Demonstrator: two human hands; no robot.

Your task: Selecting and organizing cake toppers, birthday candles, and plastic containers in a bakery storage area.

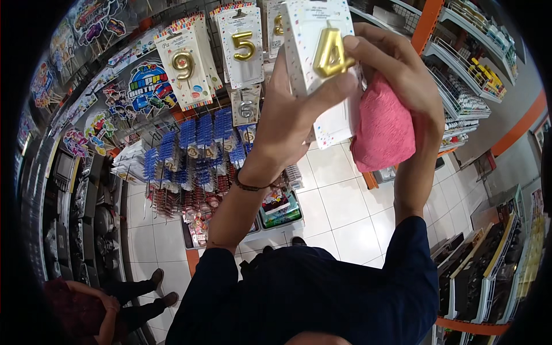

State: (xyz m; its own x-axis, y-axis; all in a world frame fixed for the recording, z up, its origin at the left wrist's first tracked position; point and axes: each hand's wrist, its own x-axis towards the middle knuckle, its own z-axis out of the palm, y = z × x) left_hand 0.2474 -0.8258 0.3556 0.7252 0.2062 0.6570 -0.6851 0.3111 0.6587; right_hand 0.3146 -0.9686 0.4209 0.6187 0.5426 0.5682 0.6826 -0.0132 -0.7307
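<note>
My left hand (289,108) grips a stack of carded gold number 4 candles (334,51), its thumb lying across the front card. My right hand (401,73) is at the stack's right edge, with fingertips on the front pack beside the candle. A pink cloth (384,127) hangs bunched from my right hand, beneath the palm. Left of the stack, a carded gold number 5 candle (243,45) and a gold number 9 candle (183,64) hang on the wire rack. A silver number 6 candle (246,108) hangs below the 5.
Small blue-topped candle packs (205,133) hang lower on the rack. Birthday cake toppers (148,84) line the left. A person (103,302) stands at lower left. Stocked shelves (470,64) rise at right, above a tiled floor (340,202); more shelving (472,323) stands at lower right.
</note>
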